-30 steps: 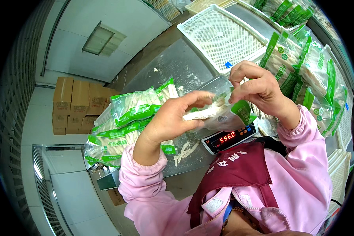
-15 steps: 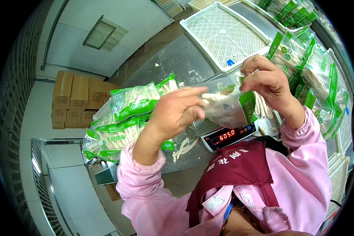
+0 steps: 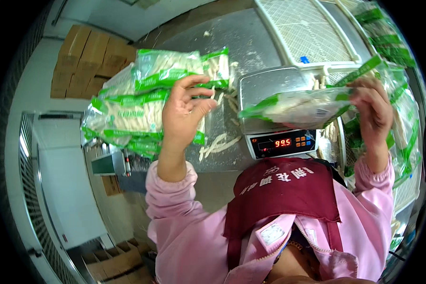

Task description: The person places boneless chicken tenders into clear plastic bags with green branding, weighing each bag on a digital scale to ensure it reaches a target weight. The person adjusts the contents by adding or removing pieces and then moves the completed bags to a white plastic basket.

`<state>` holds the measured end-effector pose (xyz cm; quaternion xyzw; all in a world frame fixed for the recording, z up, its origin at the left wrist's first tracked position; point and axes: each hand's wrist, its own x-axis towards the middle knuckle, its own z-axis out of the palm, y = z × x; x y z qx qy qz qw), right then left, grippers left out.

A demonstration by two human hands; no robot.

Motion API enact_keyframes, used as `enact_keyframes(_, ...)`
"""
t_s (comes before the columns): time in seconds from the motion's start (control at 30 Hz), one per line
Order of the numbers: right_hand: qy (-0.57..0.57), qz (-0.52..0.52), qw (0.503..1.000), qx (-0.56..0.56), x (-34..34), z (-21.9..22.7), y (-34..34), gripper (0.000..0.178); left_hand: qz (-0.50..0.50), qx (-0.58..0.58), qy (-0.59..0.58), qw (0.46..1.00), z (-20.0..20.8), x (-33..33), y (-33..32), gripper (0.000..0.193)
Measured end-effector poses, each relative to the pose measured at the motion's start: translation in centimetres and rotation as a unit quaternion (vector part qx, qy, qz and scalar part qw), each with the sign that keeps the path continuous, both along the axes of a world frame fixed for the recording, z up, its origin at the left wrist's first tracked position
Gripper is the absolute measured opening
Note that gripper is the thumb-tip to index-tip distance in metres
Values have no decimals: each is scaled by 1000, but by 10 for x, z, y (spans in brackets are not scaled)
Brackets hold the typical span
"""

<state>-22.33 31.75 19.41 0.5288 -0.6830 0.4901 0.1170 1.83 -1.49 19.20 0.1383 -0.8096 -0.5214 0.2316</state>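
Our right hand (image 3: pixel 375 105) clamps the green-edged bag (image 3: pixel 296 108) by its right end over the scale (image 3: pixel 265 84); a firm, level hold should keep its contents in. Near the filled bags (image 3: pixel 137 113) at left, our left hand (image 3: pixel 182 116) is half curled; we cannot tell whether it pinches a pale strip (image 3: pixel 213 93).
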Motion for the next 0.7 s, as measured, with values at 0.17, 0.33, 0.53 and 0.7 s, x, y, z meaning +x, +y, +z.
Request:
enact_keyframes(0.17, -30, 21, 999, 6, 5, -12, 0, 6, 149, -274, -359, 880, -187, 106, -13, 75)
enact_keyframes(0.33, -35, 1, 999, -13, 9, -17, -13, 10, 221, -297, -334, 867, -278, 137, 21, 70)
enact_keyframes(0.53, -5, -26, 1000, 6, -1, -15, -23, 11, 266, -192, -307, 893, -285, 116, -5, 43)
enact_keyframes(0.7, -21, -41, 999, -1, -6, -21, -29, 12, 357, -110, -112, 921, -247, 43, -77, 33)
